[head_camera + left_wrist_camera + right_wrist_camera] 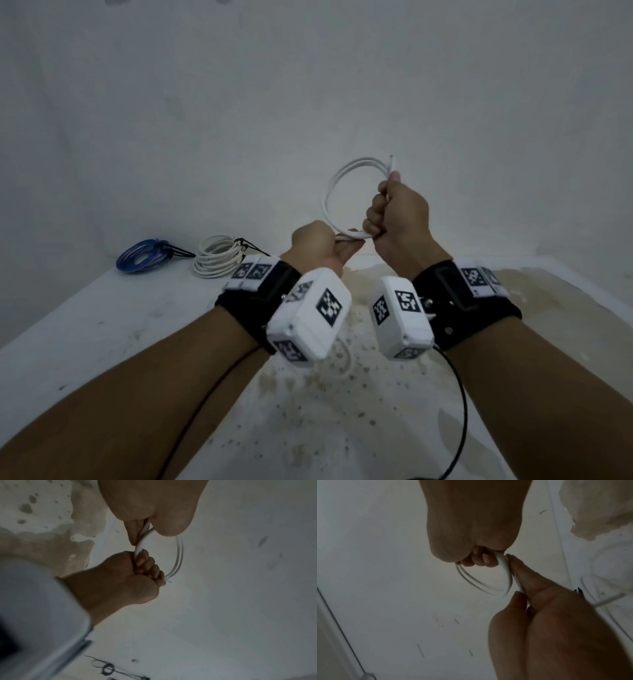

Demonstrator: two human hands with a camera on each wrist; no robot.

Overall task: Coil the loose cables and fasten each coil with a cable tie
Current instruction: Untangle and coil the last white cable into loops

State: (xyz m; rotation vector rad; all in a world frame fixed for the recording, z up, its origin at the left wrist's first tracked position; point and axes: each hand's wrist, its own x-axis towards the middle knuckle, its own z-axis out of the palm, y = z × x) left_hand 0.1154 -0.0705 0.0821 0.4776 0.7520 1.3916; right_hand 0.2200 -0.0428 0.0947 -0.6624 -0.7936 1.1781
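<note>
A white cable (330, 192) is held up above the table in a small loop of two turns. My right hand (399, 214) grips the loop in a fist, and the cable's cut end (392, 161) sticks up past the thumb. My left hand (320, 245) pinches the cable at the bottom of the loop, just left of the right fist. In the left wrist view the white cable (179, 555) curves between the two hands. In the right wrist view the white cable (481, 586) hangs as a loop below my curled fingers (481, 559).
A blue coil (144, 255) and a white coil (217, 257), each bound with black ties, lie at the back left of the white table (102, 325). More white cable (346, 359) lies on the table under my left wrist. The wall stands close behind.
</note>
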